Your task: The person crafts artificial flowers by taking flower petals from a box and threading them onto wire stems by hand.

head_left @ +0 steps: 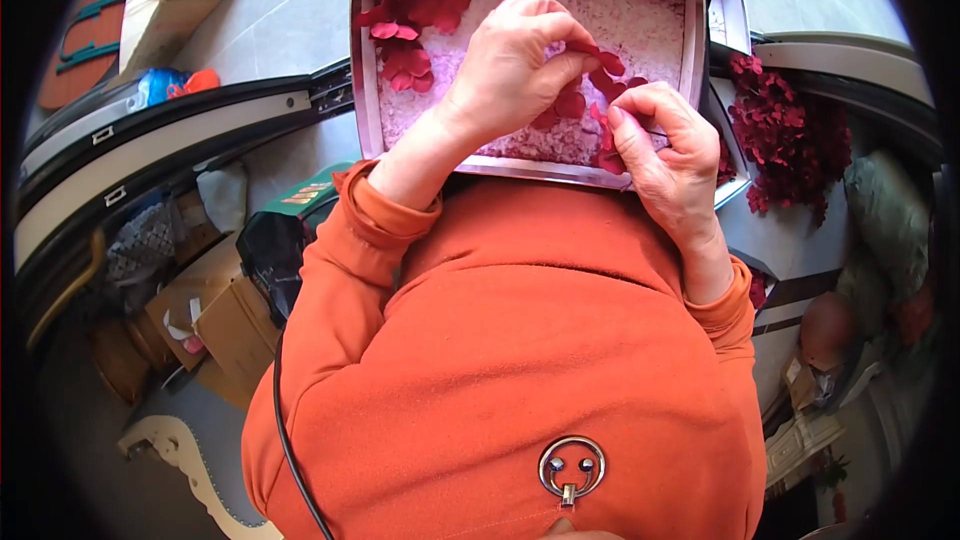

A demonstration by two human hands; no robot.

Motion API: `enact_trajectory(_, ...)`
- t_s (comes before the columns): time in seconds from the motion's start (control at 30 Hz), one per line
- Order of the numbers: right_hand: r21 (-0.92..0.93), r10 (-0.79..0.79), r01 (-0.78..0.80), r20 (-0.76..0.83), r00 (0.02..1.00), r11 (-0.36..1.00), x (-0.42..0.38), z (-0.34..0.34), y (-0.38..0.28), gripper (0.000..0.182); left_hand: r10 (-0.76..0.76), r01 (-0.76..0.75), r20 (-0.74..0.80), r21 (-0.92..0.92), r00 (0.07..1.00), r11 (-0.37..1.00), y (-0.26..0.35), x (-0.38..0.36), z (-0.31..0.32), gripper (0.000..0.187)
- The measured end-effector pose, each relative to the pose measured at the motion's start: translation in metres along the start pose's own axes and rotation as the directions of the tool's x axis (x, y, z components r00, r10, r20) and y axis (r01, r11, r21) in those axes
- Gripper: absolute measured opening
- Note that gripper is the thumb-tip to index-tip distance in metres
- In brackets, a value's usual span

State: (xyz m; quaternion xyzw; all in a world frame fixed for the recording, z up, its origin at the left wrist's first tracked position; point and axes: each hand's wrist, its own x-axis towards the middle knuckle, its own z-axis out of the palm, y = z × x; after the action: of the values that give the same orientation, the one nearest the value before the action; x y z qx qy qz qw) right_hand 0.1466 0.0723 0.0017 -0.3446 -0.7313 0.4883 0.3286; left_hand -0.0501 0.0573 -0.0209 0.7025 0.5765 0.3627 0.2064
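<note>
A shallow box (366,90) lies across my lap, its bottom covered with small pale pink-white bits. Over it my left hand (520,65) is closed, thumb and fingers pinching a red artificial flower petal (607,62). My right hand (665,145) is also closed, at the box's near right edge, thumb against forefinger. What this pinch holds is mostly hidden, though red petals show right beside its thumb. Between the hands, more red petals (569,103) hang or lie above the pale bits. Loose red artificial flowers (408,68) rest in the box's left end.
A big bunch of dark red artificial flowers (785,135) is on the floor at right. Part of a second box (733,0) shows behind the first. Cardboard boxes (235,330) and a dark bag (272,245) stand at left. A black cable (283,430) runs down my left side.
</note>
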Motion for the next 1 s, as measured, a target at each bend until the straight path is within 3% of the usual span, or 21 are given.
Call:
enact_trajectory(0.03,-0.031,-0.066,0.065,-0.052,0.996,0.997,0.001,0.001,-0.001,0.01,-0.095,0.097,0.023,-0.184,0.995,0.978,0.006,-0.001,-0.003,0.016)
enact_trajectory(0.07,-0.031,-0.065,0.063,-0.053,0.997,0.998,0.002,0.002,-0.002,0.01,-0.094,0.098,0.025,-0.184,0.995,0.978,0.013,-0.002,-0.007,0.016)
enact_trajectory(0.1,-0.09,-0.156,0.147,-0.104,0.982,0.985,0.003,0.003,-0.003,0.011,-0.335,0.384,0.187,-0.414,0.923,0.825,0.025,-0.002,-0.013,0.016)
enact_trajectory(0.13,-0.153,-0.249,0.226,-0.149,0.957,0.962,0.004,0.003,-0.003,0.013,-0.494,0.629,0.394,-0.555,0.775,0.545,0.032,-0.004,-0.017,0.016)
enact_trajectory(0.17,-0.193,-0.299,0.267,-0.165,0.94,0.944,0.005,0.003,-0.002,0.016,-0.452,0.612,0.423,-0.642,0.785,0.462,0.033,-0.007,-0.017,0.018)
enact_trajectory(0.2,-0.193,-0.299,0.266,-0.164,0.94,0.944,0.004,0.003,-0.001,0.016,-0.453,0.612,0.423,-0.642,0.785,0.461,0.034,-0.01,-0.017,0.018)
enact_trajectory(0.27,-0.252,-0.338,0.291,-0.17,0.925,0.923,0.004,0.004,0.0,0.019,-0.34,0.52,0.425,-0.811,0.839,0.269,0.036,-0.014,-0.015,0.018)
enact_trajectory(0.3,-0.25,-0.338,0.292,-0.169,0.926,0.923,0.004,0.004,0.0,0.019,-0.33,0.495,0.423,-0.851,0.844,0.176,0.04,-0.015,-0.014,0.018)
enact_trajectory(0.4,-0.282,-0.401,0.338,-0.208,0.892,0.898,0.004,0.005,-0.002,0.021,-0.375,0.495,0.433,-0.865,0.82,0.083,0.036,-0.019,-0.006,0.017)
enact_trajectory(0.5,-0.431,-0.522,0.414,-0.168,0.836,0.802,0.003,0.004,-0.005,0.023,-0.451,0.472,0.389,-0.878,0.804,0.084,0.036,-0.021,0.0,0.016)
enact_trajectory(0.6,-0.464,-0.575,0.455,-0.153,0.804,0.76,0.005,0.005,-0.006,0.023,-0.458,0.467,0.359,-0.873,0.813,0.144,0.044,-0.019,-0.002,0.014)
enact_trajectory(0.8,-0.493,-0.578,0.452,-0.135,0.805,0.744,0.007,0.004,-0.005,0.022,-0.45,0.434,0.259,-0.832,0.854,0.344,0.049,-0.021,0.001,0.013)
enact_trajectory(1.0,-0.505,-0.554,0.424,-0.135,0.821,0.751,0.006,0.004,-0.004,0.021,-0.445,0.404,0.201,-0.81,0.873,0.426,0.051,-0.021,0.003,0.012)
